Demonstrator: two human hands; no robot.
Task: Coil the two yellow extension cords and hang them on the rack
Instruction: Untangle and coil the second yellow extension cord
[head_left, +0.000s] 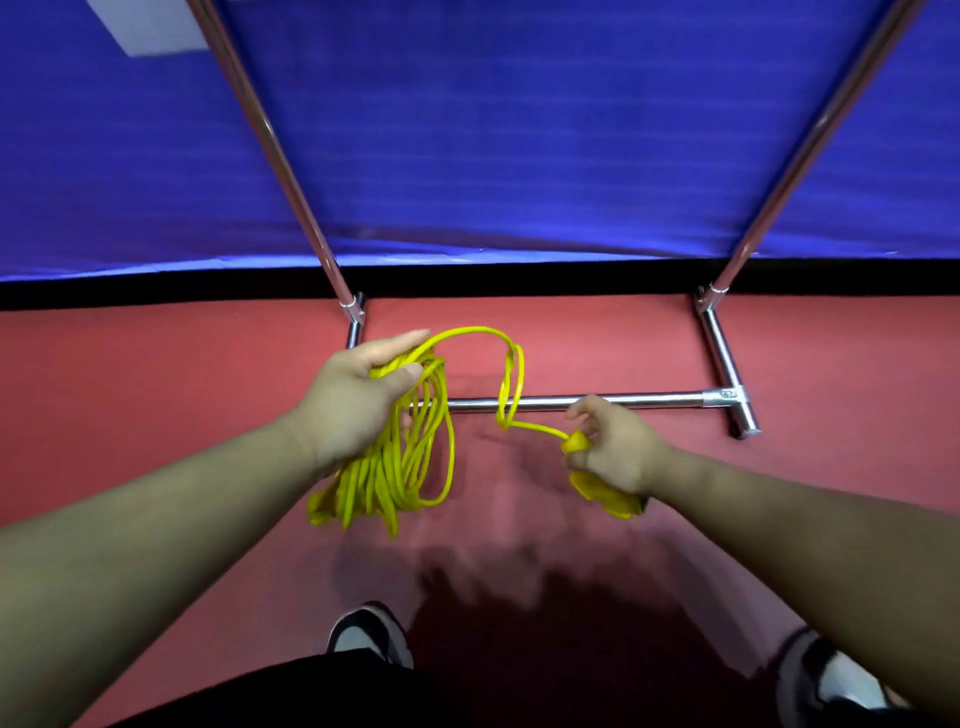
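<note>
My left hand (358, 395) grips the top of a coiled yellow extension cord (400, 462), whose several loops hang below the fist. A free length of the same cord arcs up and right, then twists down to the yellow socket end (602, 488). My right hand (613, 447) holds that socket end with curled fingers, index finger raised. Both hands are in front of the chrome rack (571, 401); its low crossbar runs behind the cord. Only one cord is in view.
The rack's two chrome uprights (280, 156) slant up left and right, with feet on the red floor (156, 389). A blue sheet (519, 130) covers the wall behind. My shoes (369, 634) show at the bottom edge.
</note>
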